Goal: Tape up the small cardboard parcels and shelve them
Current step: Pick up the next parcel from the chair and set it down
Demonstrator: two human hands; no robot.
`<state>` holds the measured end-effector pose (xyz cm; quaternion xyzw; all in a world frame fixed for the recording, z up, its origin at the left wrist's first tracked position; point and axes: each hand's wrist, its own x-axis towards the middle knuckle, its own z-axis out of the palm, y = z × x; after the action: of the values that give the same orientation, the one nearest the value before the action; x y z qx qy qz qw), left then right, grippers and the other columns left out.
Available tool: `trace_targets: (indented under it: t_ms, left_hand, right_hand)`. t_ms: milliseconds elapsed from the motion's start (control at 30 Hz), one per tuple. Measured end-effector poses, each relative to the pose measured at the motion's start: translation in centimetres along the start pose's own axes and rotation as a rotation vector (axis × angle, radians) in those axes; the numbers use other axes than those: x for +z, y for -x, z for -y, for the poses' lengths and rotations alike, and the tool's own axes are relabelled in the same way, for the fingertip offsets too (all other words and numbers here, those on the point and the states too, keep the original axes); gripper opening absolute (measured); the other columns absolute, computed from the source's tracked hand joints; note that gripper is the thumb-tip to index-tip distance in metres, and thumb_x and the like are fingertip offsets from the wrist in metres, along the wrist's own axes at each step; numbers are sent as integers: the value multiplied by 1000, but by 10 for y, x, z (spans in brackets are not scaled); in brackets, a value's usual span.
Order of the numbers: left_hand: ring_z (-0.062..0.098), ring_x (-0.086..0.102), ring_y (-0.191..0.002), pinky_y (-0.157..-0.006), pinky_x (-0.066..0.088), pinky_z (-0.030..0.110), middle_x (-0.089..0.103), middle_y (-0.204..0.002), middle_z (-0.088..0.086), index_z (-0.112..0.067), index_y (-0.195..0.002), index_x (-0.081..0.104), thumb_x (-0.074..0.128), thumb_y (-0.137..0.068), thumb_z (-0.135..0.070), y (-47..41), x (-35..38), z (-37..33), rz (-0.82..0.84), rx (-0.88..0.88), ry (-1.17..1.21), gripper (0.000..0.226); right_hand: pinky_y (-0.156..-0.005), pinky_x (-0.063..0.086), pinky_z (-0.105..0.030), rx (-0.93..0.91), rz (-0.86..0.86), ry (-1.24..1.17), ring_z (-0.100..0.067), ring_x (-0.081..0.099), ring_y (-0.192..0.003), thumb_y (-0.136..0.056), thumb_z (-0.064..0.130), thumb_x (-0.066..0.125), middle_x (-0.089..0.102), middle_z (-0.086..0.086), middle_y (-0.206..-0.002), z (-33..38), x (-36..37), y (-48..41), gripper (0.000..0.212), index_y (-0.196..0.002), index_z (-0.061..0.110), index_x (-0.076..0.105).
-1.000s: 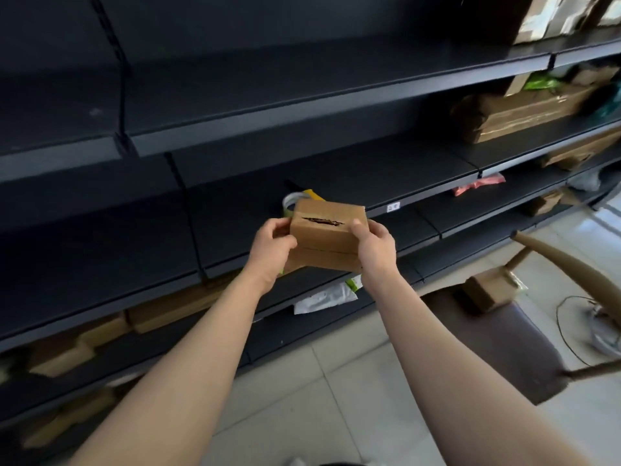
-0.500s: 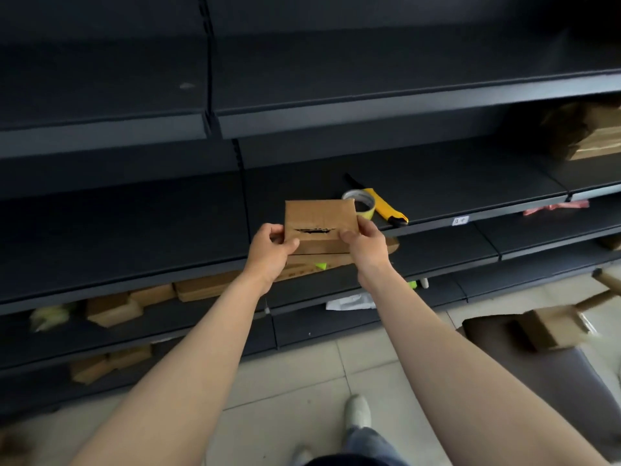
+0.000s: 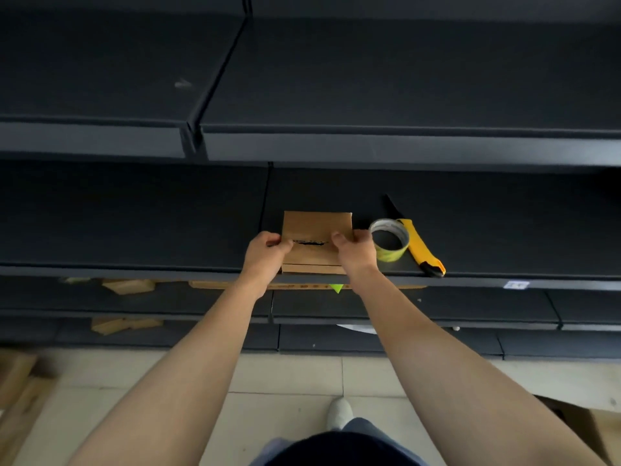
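Note:
A small brown cardboard parcel [image 3: 316, 230] with a dark torn slit on its top lies flat on the dark middle shelf [image 3: 504, 230], close to the front edge. My left hand [image 3: 265, 253] grips its left side, thumb on top. My right hand [image 3: 353, 252] holds the right side the same way. Just to the right of the parcel stands a roll of tape [image 3: 389, 240] with a greenish rim. A yellow utility knife [image 3: 421, 245] lies beside the roll, its black blade pointing to the back.
An upper shelf [image 3: 369, 142] juts out above the parcel. Lower shelves hold several brown boxes [image 3: 127, 285] at the left. More cardboard [image 3: 20, 391] lies on the tiled floor at the left, and a box corner [image 3: 588, 422] at the lower right. My shoe [image 3: 339, 413] shows below.
Both hands carried the parcel forward and down from mid-air onto the middle shelf beside the tape roll. My view turned from the right-hand shelves to face this bay squarely.

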<state>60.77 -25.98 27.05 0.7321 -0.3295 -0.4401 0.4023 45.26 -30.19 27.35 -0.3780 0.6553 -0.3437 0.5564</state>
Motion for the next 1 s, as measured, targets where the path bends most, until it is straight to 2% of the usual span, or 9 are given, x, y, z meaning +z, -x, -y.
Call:
trace_targets:
  t_ms: [67,167,300,400,500,600,733,833,1000]
  left_hand:
    - [20,57,-105,-96,48,35,60,-115,7,-10,-116,57,63,-91,-25,-4,6,-1,-59,11,7,30]
    - [16,59,-90,-78,51,28,61,-111,8,-13,-104,56,62,-91,-21,-9,10,-3,-112,35,-11,16]
    - [22,60,-103,-97,49,39,62,-110,8,-9,-107,57,65,-89,-20,-9,11,-1,-122,8,21,21]
    - [22,61,-102,-96,49,40,64,-106,8,-12,-100,58,64,-90,-28,-11,12,-1,-132,-17,49,19]
    - [18,62,-87,-75,52,28,62,-92,2,-14,-92,57,61,-90,-37,-15,11,-4,-142,-3,12,23]
    - [9,58,-66,-54,47,17,59,-82,-3,-10,-98,58,66,-88,-31,-20,8,-6,-129,11,-56,24]
    - [10,57,-69,-69,53,30,59,-82,0,-8,-97,58,69,-86,-26,-25,2,-7,-70,-3,-44,23]
    - [15,59,-80,-78,54,34,60,-89,2,-10,-96,57,69,-86,-26,-29,-4,-6,-27,4,-35,22]
    - [16,60,-82,-80,54,36,61,-93,3,-12,-95,57,68,-86,-29,-34,-7,-3,8,37,-71,22]
  right_hand:
    - [-73,38,-25,-15,9,31,-10,51,-77,-91,29,62,54,0,-104,3,1,-11,43,-124,11,40]
    - [-74,41,-26,-47,11,73,-15,54,-85,-90,26,63,54,-1,-103,4,4,-22,45,-123,9,38]
    - [-76,40,-24,-66,6,90,-16,52,-88,-91,23,62,52,0,-104,1,7,-25,47,-129,10,36]
    - [-77,40,-24,-66,-11,104,-17,52,-91,-91,23,61,54,-2,-111,1,9,-25,51,-133,10,35]
    - [-79,41,-25,-71,-36,130,-23,56,-101,-91,25,62,56,-9,-123,2,13,-23,53,-134,9,35]
    - [-82,42,-25,-76,-57,140,-26,56,-110,-88,26,65,54,-11,-128,1,15,-17,58,-134,8,35]
    - [-82,41,-26,-74,-97,158,-26,55,-110,-87,28,67,53,-10,-128,0,19,-10,58,-133,8,36]
    - [-81,41,-26,-65,-110,136,-23,55,-103,-88,29,66,54,-8,-125,0,22,-6,56,-132,9,37]
    - [-79,40,-26,-48,-129,134,-16,51,-93,-90,36,62,57,-4,-117,0,21,-3,54,-132,10,39]
